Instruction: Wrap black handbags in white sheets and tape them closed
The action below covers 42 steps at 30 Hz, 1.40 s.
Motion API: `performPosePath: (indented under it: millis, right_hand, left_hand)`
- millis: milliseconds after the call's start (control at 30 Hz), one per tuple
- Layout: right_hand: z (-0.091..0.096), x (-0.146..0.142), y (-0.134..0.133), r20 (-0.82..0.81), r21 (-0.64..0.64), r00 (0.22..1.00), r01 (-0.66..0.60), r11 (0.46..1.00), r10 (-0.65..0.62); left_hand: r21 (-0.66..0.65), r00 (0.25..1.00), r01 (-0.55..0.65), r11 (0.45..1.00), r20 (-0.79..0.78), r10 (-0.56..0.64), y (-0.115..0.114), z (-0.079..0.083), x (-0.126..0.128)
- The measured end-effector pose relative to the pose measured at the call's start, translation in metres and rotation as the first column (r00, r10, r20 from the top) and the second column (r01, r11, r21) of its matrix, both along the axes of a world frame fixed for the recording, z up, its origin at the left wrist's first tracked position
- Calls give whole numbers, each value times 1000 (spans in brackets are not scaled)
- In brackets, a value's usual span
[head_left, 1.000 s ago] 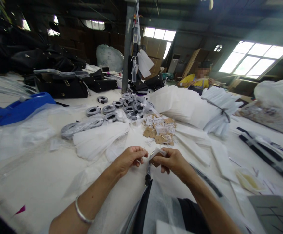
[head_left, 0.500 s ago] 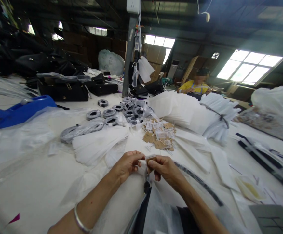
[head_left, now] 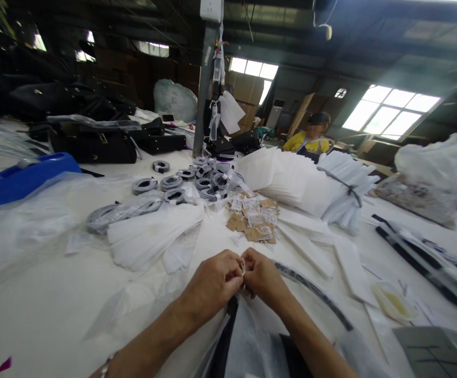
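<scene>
Both hands meet in front of my body, fingertips pinched together. Between them shows a small white string loop [head_left: 243, 266]. My left hand [head_left: 218, 275] grips the string from the left side. My right hand [head_left: 263, 275] pinches it from the right; the brown card tag it belongs to is hidden by the fingers. Just below the hands lies a black item [head_left: 226, 336], partly covered by translucent film [head_left: 252, 336]. Beyond the hands is a loose pile of brown and clear tags [head_left: 252, 220] with white strings.
Coiled grey straps [head_left: 171, 182] lie behind, near a metal post [head_left: 205, 89]. White foam sheets [head_left: 283, 176] fan out at the right, beside a tied bundle of plastic sleeves [head_left: 342, 184]. Black bags [head_left: 94, 144] and a blue object [head_left: 27, 176] are at left. A person [head_left: 311, 139] sits across the table.
My left hand has closed in against my right, and both now pinch the string. The brown tag visible before is hidden behind the fingers. The view has shifted slightly.
</scene>
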State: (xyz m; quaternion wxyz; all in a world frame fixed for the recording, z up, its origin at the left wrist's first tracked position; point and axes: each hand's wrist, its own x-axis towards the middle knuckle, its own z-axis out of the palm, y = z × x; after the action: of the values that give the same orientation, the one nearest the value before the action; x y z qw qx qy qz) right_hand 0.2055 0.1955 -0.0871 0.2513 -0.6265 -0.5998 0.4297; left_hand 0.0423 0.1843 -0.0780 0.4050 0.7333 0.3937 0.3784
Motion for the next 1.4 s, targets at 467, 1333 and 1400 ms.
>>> performPosePath:
  millis: [467, 1333, 1400]
  right_hand:
    - [-2, -1, -1, -290, 69, 952, -77, 995, 94]
    - [7, 17, 5, -276, -58, 932, -259, 964, 233]
    - [7, 16, 5, -249, -42, 932, -281, 959, 262]
  left_hand:
    - [-111, 971, -147, 983, -204, 122, 22, -13, -15]
    - [-230, 968, 125, 965, -187, -170, 31, 3, -47]
    - [-255, 937, 202, 946, -230, -263, 32, 9, -58]
